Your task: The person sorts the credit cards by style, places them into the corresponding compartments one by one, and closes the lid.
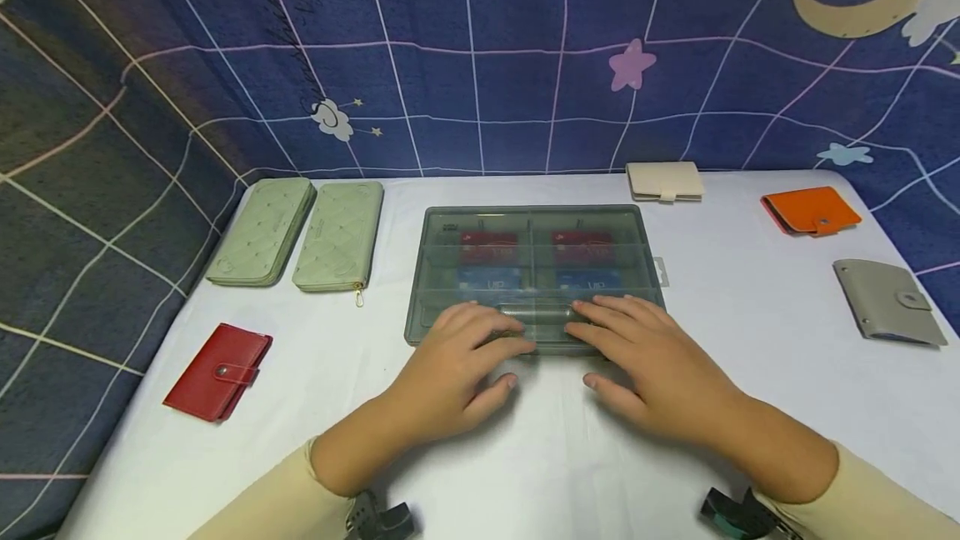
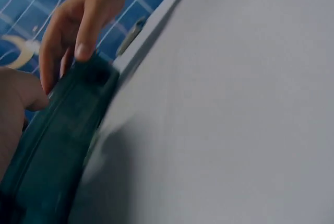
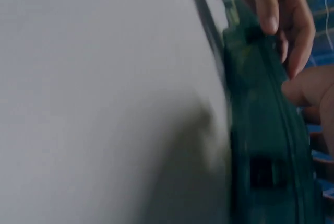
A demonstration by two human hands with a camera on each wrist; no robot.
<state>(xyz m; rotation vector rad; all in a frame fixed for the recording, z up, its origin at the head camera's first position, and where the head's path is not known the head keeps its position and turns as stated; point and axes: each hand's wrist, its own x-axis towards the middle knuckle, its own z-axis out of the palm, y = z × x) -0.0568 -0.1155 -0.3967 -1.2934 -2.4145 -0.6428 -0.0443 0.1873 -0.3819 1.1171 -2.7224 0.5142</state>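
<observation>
A closed, see-through dark green plastic case (image 1: pixel 480 227) lies flat on the white table. Through its lid show red cards (image 1: pixel 489 247) and blue cards (image 1: pixel 588 280) in two columns. My left hand (image 1: pixel 468 365) rests its spread fingers on the front left of the lid, thumb off the front edge. On the front right, my right hand (image 1: pixel 648 361) lies the same way with fingers spread. Both wrist views look along the front side of the case (image 2: pixel 62 125), (image 3: pixel 261 114), with the fingers over its top edge.
Two light green wallets (image 1: pixel 262 232), (image 1: pixel 341 236) lie left of the case, a red wallet (image 1: pixel 217 372) nearer the front. Rightward are a cream wallet (image 1: pixel 665 180), an orange one (image 1: pixel 813 209) and a grey one (image 1: pixel 888 298). Blue patterned cloth (image 1: pixel 510 90) hangs behind the table.
</observation>
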